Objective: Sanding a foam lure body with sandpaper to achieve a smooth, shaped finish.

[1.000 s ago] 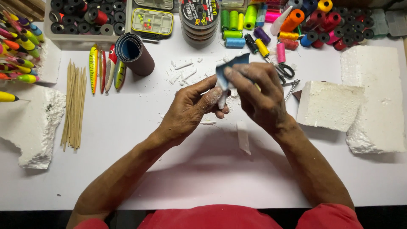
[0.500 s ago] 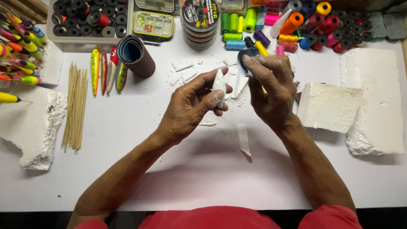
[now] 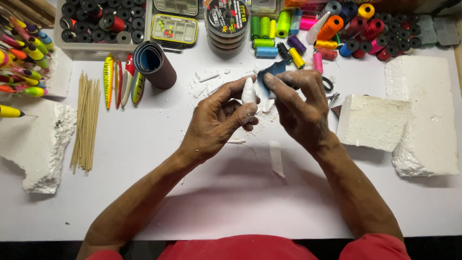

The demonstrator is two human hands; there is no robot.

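White worktop (image 3: 144,192) runs from the near edge, where red sleeves show, up to a crowded far edge. Both forearms reach forward from the near edge and meet a little past the middle. The left hand (image 3: 219,120) is turned palm-in, its fingers (image 3: 240,114) curled and clamped around a small white tapered foam piece (image 3: 249,91) that stands upright, tip up, above scattered white crumbs (image 3: 211,86). The right hand (image 3: 301,108) arches beside it, wrist raised, its fingers (image 3: 281,86) pinched on a dark blue-grey sanding sheet (image 3: 269,74) pressed against the foam piece's right side.

Open worktop lies between the arms and to the near left and near right; a thin white strip (image 3: 276,159) lies just below the right wrist. Left of the hands, a bundle of wooden sticks (image 3: 85,120) and a broken foam slab (image 3: 33,144) sit well apart from them. To the right, a foam block (image 3: 370,123) is near the right wrist, with a bigger foam slab (image 3: 428,110) beyond it at the right edge. Farther off, a dark rolled sheet (image 3: 151,62), painted fishing lures (image 3: 120,82), a stack of line spools (image 3: 227,26) and coloured thread bobbins (image 3: 332,29) line the far edge.
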